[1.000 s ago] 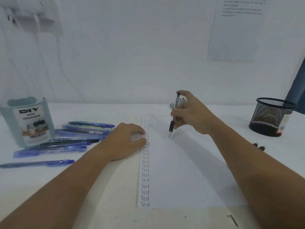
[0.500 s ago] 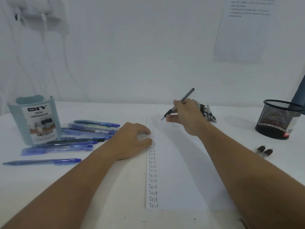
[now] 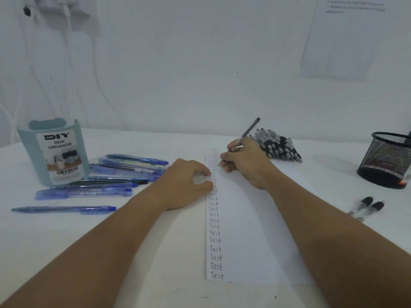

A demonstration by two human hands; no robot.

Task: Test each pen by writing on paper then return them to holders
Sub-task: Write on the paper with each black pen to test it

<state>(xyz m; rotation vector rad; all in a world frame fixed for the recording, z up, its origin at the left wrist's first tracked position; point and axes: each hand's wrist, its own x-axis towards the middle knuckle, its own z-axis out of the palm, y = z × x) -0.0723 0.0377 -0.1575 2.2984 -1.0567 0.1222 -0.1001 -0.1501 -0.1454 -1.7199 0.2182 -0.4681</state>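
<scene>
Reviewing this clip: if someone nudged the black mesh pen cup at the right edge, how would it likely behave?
The mesh cup looks empty and is open wire, so it is probably light and would slide easily on the smooth white table. Its base seems narrower than its rim, so a push near the top might tip it. Once on its side, its round wall would likely roll.

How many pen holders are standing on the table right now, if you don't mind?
2: the blue-green desk organizer at far left behind the blue pens, and the black mesh cup at far right, partly cut off.

Left hand [image 3: 189, 181] flat, palm down, fingers curled, forearm extended. Right hand [image 3: 246, 162] in a closed writing grip, wrist lowered, forearm angled inward.
</scene>
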